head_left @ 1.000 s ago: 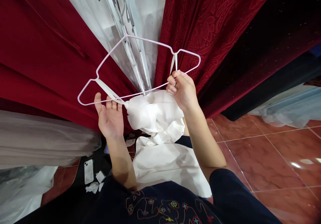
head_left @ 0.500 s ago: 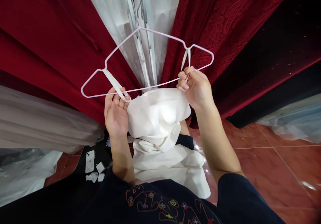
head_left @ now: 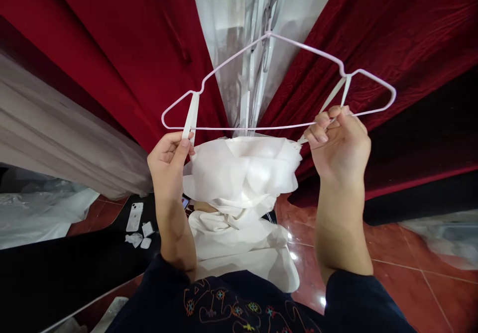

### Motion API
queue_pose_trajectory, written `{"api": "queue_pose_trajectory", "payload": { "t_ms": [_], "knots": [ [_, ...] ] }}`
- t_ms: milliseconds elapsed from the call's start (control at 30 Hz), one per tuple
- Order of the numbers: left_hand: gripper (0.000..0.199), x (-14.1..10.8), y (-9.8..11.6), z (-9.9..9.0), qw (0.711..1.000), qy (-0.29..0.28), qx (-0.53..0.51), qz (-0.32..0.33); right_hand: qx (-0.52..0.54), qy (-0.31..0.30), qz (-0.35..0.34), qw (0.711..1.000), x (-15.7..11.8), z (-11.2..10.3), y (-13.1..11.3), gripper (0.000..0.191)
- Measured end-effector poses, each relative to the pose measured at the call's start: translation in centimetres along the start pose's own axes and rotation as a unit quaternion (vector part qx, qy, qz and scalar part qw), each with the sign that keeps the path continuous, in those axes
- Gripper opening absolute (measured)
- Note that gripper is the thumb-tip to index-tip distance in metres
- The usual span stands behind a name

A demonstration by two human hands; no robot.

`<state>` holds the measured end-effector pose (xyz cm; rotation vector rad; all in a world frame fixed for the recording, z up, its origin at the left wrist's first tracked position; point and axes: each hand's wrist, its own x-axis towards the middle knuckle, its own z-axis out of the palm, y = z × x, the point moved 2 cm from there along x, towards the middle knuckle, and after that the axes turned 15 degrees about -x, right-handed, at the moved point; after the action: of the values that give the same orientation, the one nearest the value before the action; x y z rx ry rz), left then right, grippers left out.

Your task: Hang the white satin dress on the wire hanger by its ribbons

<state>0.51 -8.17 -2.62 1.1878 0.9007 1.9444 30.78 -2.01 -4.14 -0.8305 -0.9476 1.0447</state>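
Note:
A pale pink hanger hangs in front of me from a white metal rack. From its two notches hangs a white dress by thin straps, its skirt bunched toward my lap. My left hand pinches the left strap between thumb and fingers, just under the hanger's lower bar. With my right hand I pinch the right strap, fingertips close to the bar. Past the right fingers, that strap runs down to the dress's top corner.
The white metal rack stands behind the hanger, between red drapes. On a black surface at left lie a white phone, a charger plug and a small white case. Reddish tiles cover the floor.
My left thumb and fingers have closed on the left strap, where the hand was open behind it. The right strap is drawn outward. The view has shifted, so the hanger sits farther right.

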Motion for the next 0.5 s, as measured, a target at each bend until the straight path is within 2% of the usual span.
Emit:
{"api": "queue_pose_trajectory", "payload": {
  "t_ms": [133, 200, 367, 433, 500],
  "knots": [
    [0.011, 1.7, 0.4, 0.7, 0.994, -0.031, -0.099, -0.045, 0.039, 0.009, 0.006, 0.999, 0.3, 0.0, 0.8, 0.014],
    [0.009, 2.7, 0.4, 1.1, 0.982, -0.027, -0.171, -0.070, 0.053, 0.001, 0.012, 0.999, 0.3, 0.0, 1.0, 0.015],
    [0.039, 4.9, 0.6, 1.4, 0.937, 0.023, -0.322, -0.131, 0.047, -0.008, 0.023, 0.999, 0.6, -0.3, 0.6, 0.018],
    [0.040, 5.4, 1.2, 1.3, 0.916, 0.001, -0.381, -0.127, 0.039, -0.001, 0.026, 0.999, 1.0, -0.6, 0.5, 0.016],
    [0.035, 5.9, 1.9, 0.9, 0.904, -0.014, -0.419, -0.090, 0.038, 0.003, 0.034, 0.999, 1.4, -0.9, 0.6, 0.015]
  ]
}}
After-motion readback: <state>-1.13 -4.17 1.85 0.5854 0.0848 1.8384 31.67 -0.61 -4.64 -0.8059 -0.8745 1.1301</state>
